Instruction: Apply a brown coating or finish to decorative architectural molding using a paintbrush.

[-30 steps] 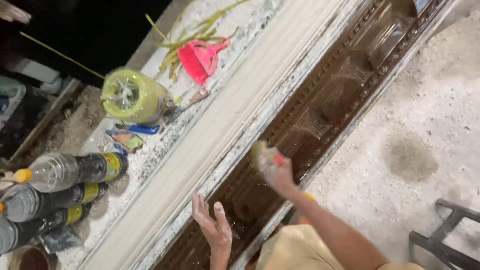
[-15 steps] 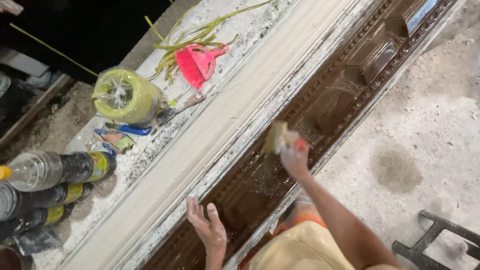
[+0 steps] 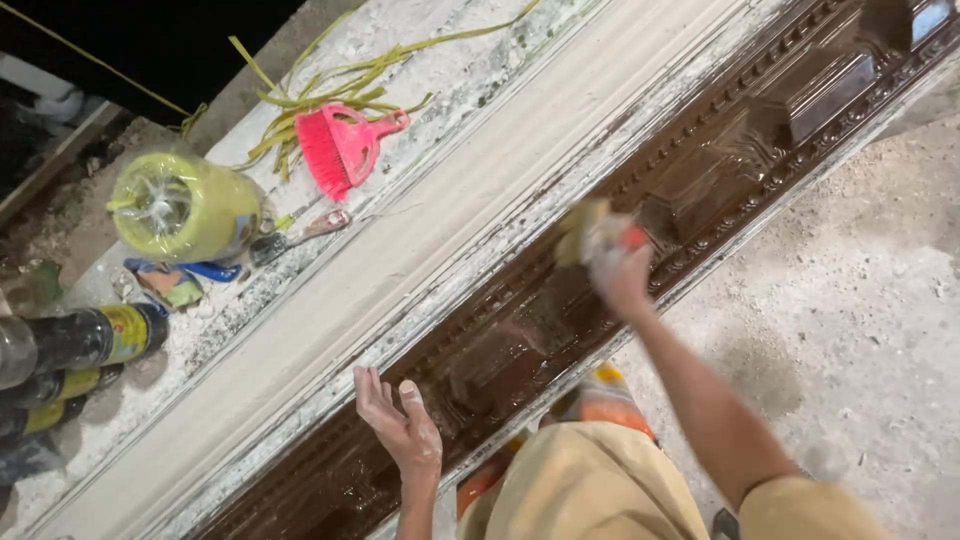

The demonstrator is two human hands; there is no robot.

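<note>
1. Brush or pad point(image 3: 590, 232) – small, yellowish w/ a red bit at the handle end, blurred, so exact kind can't be told. Right hand point(image 3: 622, 272) is closed round it, grip tight at the handle end, working tip pointing up-left past the knuckles.
2. Handling, judged: light, one-hand item; tip prob. soft and wet. Wet coating likely makes the handle slippery, so best held well back from the tip, as it is held now.
3. Tip sits on the dark brown carved moulding point(image 3: 720, 170), a long ornate strip running diagonally along the near edge of the counter point(image 3: 480, 210). Surface looks glossy/wet; stiff, heavy, not a thing to lift – steady it from the plain pale side.
4. Left hand point(image 3: 400, 425) – open, fingers spread, holding nothing, hovering over or lightly on the moulding's rim nr the pale band; contact can't be told.
5. Far side of counter, well apart from both hands: pink hand brush point(image 3: 345, 150) lying on green strips point(image 3: 330, 80); yellow-green plastic-wrapped roll point(image 3: 185, 208); small trowel-like tool point(image 3: 300, 232) just beside the roll.
6. Dark bottles point(image 3: 80, 340) w/ yellow labels lie at the far-left end.
7. Concrete floor point(image 3: 850, 330) on the near side, dusty.
</note>
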